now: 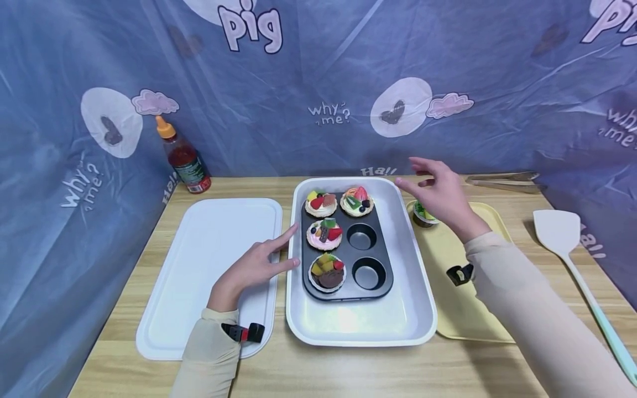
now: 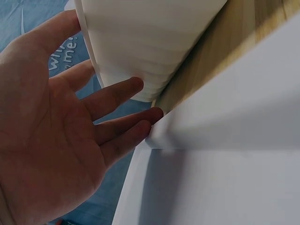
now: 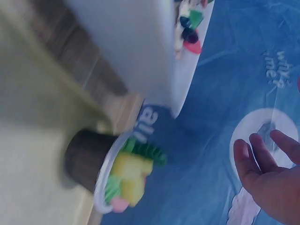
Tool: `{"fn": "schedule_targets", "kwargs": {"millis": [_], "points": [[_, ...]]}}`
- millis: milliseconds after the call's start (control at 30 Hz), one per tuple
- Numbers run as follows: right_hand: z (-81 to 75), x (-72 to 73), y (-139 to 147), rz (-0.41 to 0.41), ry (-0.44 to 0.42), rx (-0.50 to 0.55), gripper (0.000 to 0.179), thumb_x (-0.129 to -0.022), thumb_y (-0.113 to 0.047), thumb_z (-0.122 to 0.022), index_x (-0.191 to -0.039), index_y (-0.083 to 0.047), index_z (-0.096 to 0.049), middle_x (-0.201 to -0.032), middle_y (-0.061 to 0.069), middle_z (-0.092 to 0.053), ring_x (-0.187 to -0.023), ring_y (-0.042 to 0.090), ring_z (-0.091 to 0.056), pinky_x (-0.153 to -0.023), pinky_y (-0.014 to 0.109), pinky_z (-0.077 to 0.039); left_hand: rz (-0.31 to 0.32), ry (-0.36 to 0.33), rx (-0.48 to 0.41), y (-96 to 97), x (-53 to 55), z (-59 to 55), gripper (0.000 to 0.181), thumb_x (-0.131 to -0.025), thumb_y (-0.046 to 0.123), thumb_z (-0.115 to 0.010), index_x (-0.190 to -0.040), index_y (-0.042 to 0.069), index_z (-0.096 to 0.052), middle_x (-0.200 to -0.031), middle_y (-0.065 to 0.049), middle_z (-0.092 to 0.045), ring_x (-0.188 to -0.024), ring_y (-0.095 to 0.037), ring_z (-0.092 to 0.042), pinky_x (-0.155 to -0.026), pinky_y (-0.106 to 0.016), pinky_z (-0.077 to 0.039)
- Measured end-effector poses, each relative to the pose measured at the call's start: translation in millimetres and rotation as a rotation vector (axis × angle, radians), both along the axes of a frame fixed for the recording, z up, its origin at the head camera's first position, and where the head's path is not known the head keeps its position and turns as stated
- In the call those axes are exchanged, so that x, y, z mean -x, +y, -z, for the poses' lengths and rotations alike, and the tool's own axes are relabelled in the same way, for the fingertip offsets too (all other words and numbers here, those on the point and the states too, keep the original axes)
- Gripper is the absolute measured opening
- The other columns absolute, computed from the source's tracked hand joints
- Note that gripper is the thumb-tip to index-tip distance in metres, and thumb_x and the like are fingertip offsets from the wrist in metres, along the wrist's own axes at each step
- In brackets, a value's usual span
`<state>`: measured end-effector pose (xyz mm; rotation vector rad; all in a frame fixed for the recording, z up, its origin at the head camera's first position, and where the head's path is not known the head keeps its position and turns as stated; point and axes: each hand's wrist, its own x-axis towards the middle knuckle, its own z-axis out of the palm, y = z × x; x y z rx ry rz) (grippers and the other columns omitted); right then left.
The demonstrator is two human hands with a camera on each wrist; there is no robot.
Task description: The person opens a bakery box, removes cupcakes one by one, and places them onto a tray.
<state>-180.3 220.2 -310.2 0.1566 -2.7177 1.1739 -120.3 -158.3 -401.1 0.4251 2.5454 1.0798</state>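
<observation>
A sauce bottle (image 1: 186, 163) stands at the tabletop's far left corner; tongs (image 1: 505, 181) lie along its far edge, a spatula (image 1: 557, 229) by its right edge. The right forearm (image 1: 527, 301) partly covers a yellow tray (image 1: 463, 315), whose far left corner carries a cupcake (image 1: 425, 220). Above it, the right hand (image 1: 440, 190) has parted, slightly bent fingers (holding nothing). The left hand (image 1: 259, 262), fingers spread and gripping nothing, is at the left rim of a white pan (image 1: 358, 326). Inside, a muffin tin (image 1: 348, 249) holds four fruit-topped cakes (image 1: 324, 235).
</observation>
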Motion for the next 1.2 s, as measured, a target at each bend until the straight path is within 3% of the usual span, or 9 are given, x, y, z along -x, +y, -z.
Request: {"fn": "schedule_targets", "kwargs": {"millis": [333, 600, 867, 1200], "points": [[2.4, 13.9, -43.1, -0.065, -0.114, 0.026, 0.077, -0.092, -0.051, -0.069, -0.152, -0.008, -0.045, -0.143, 0.022, -0.054, -0.129, 0.037, -0.055, -0.104, 0.054, -0.049, 0.004, 0.013, 0.01, -0.5, 2.3, 1.8, 0.078, -0.095, 0.048, -0.067, -0.159, 0.041, -0.024, -0.158, -0.009, -0.042, -0.151, -0.035, -0.03, -0.122, -0.059, -0.024], [8.1, 20.5, -60.7, -0.078, -0.134, 0.024, 0.075, -0.092, -0.05, -0.069, -0.151, -0.009, -0.045, -0.144, 0.02, -0.054, -0.131, 0.035, -0.053, -0.105, 0.053, -0.049, 0.013, 0.007, 0.01, -0.5, 2.6, 1.8, 0.078, -0.095, 0.049, -0.067, -0.159, 0.044, -0.023, -0.157, -0.008, -0.044, -0.151, -0.033, -0.031, -0.122, -0.059, -0.025], [30.7, 27.1, -71.2, -0.116, -0.161, 0.003, 0.079, -0.092, -0.049, -0.071, -0.152, -0.004, -0.043, -0.148, 0.024, -0.048, -0.133, 0.041, -0.05, -0.103, 0.054, -0.05, 0.008, 0.004, 0.014, -1.5, 2.3, 1.5, 0.078, -0.094, 0.05, -0.067, -0.159, 0.044, -0.023, -0.157, -0.008, -0.045, -0.151, -0.034, -0.032, -0.122, -0.059, -0.025], [58.4, 31.2, -77.1, -0.099, -0.149, -0.183, 0.082, -0.087, -0.045, -0.077, -0.15, -0.003, -0.045, -0.144, 0.025, -0.053, -0.13, 0.041, -0.049, -0.106, 0.054, -0.044, 0.002, 0.013, 0.002, -0.8, 1.8, 2.4, 0.079, -0.093, 0.051, -0.068, -0.159, 0.043, -0.025, -0.157, -0.007, -0.045, -0.15, -0.034, -0.032, -0.121, -0.059, -0.025]]}}
